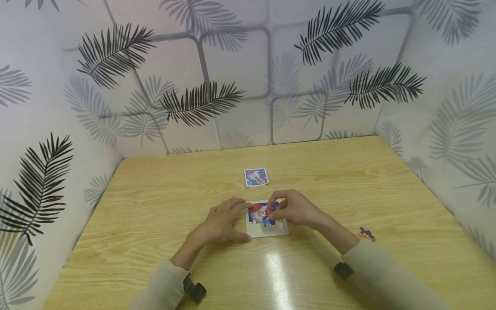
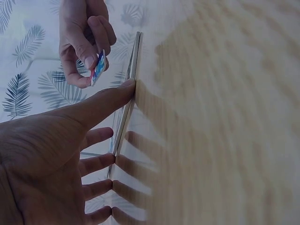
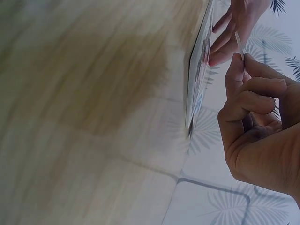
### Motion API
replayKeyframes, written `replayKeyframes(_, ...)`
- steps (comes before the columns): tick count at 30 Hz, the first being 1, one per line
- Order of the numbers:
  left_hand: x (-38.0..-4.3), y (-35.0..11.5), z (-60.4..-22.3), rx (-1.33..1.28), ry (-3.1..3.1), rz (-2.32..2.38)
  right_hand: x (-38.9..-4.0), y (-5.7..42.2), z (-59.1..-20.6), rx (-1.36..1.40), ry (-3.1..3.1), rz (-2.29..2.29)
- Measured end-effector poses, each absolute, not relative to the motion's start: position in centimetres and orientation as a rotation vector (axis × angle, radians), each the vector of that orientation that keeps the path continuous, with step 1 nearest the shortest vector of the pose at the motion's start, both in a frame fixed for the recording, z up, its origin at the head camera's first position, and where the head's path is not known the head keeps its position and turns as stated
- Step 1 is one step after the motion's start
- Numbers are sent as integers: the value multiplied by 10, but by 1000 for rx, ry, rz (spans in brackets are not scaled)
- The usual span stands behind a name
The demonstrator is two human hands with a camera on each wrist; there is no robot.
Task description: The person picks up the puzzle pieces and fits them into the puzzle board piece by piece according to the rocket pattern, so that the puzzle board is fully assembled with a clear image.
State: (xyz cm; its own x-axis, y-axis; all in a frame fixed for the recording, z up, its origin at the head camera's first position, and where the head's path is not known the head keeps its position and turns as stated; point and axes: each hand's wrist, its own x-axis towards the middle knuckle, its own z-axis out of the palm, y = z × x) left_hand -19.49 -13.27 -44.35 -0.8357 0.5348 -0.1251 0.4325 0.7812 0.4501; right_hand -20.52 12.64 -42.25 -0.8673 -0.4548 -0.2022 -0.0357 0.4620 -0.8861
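Note:
A flat puzzle board (image 1: 267, 231) with a pale frame lies on the table, part of a colourful picture fitted in its upper area. My right hand (image 1: 296, 209) pinches a blue and red puzzle piece (image 1: 267, 221) between thumb and forefinger over the board. In the left wrist view that piece (image 2: 99, 68) is tilted and held clear of the board (image 2: 126, 101). My left hand (image 1: 224, 224) is spread at the board's left side, its thumb (image 2: 117, 91) against the edge. The right wrist view shows the piece (image 3: 239, 46) edge-on in my fingertips.
Behind the board lies a square picture card (image 1: 256, 177) with a similar design. A loose purple and orange puzzle piece (image 1: 367, 234) is on the table (image 1: 174, 185) to the right, near my right forearm. A leaf-patterned wall (image 1: 248, 120) bounds the table at the back.

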Motion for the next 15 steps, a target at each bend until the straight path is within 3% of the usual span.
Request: replayKeyframes(15, -194, -135, -442, 755, 2730, 587, -209, 103, -430, -434, 2317, -1348)
